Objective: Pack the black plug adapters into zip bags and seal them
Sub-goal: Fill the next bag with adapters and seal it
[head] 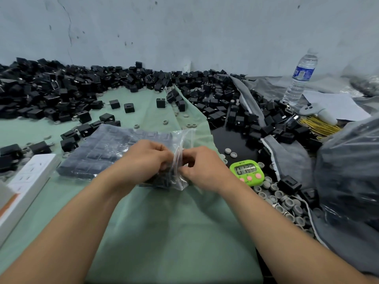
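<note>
A clear zip bag [102, 152] lies on the green cloth [170, 222], filled with rows of black plug adapters. Its open end [180, 144] stands up at the right side. My left hand [145, 160] and my right hand [201, 167] both pinch that open end, fingers curled on the plastic strip between them. A large heap of loose black plug adapters [61, 87] runs along the wall at the back, with single ones scattered nearer.
A green timer [247, 171] sits right of my right hand, among grey caps [287, 201]. A white power strip [26, 179] lies at the left. A water bottle [299, 78], yellow ties [320, 126] and a big plastic sack [352, 171] stand at the right.
</note>
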A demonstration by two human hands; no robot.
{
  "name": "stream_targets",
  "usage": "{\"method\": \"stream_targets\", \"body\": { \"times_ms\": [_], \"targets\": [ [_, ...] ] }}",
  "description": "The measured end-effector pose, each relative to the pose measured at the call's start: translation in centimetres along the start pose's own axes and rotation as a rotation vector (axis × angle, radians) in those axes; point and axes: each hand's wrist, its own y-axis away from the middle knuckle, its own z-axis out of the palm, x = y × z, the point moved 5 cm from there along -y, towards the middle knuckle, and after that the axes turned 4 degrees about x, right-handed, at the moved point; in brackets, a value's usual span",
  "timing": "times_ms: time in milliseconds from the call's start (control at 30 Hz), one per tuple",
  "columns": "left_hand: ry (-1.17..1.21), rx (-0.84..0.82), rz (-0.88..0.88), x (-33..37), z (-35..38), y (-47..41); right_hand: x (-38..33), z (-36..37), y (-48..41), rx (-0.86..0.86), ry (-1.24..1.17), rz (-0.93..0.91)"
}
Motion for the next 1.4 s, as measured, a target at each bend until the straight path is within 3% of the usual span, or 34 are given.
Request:
{"method": "stream_targets", "body": {
  "times_ms": [133,267,400,467,533,600,700,867,1000,1067,1200,1400],
  "targets": [
    [0.152,0.181,-0.015,0.1,-3.2,-0.2,0.3,0.3,0.1,-0.009,-0.015,0.036],
    [0.123,0.301,-0.006,-0.5,-5.1,-0.4,0.2,-0.6,0.3,-0.024,-0.069,0.091],
    [-0.251,0.282,0.146,0.1,-3.6,0.0,-0.1,-6.2,1.4,0.263,0.245,0.113],
    [-0.443,0.198,0.216,0.3,-1.8,0.5,0.4,-10.0,3.0,0.298,0.531,0.212],
    [-0.539,0.107,0.273,0.4,-0.2,0.9,2.3,-13.7,5.0,0.192,0.744,0.392],
    [-0.622,0.089,0.322,0.5,0.5,1.0,4.1,-15.9,7.0,-0.047,0.849,0.591],
    [-0.661,0.103,0.343,0.7,0.5,0.9,5.8,-15.7,8.2,-0.327,0.964,0.647],
    [-0.658,0.137,0.316,0.6,0.6,0.6,7.0,-14.6,7.5,-0.219,0.875,0.49],
    [-0.605,0.237,0.296,1.2,1.4,1.0,5.5,-15.2,5.8,0.231,0.537,0.263],
    [-0.702,0.269,0.292,1.8,2.4,1.0,3.9,-13.8,4.4,0.336,0.348,0.16],
    [-0.722,0.294,0.225,2.1,2.8,-0.1,1.1,-8.6,1.2,0.258,0.058,0.089],
    [-0.236,0.206,0.018,0.3,1.1,-1.2,0.3,-2.3,-2.7,0.196,-0.07,0.136]
  ]
}}
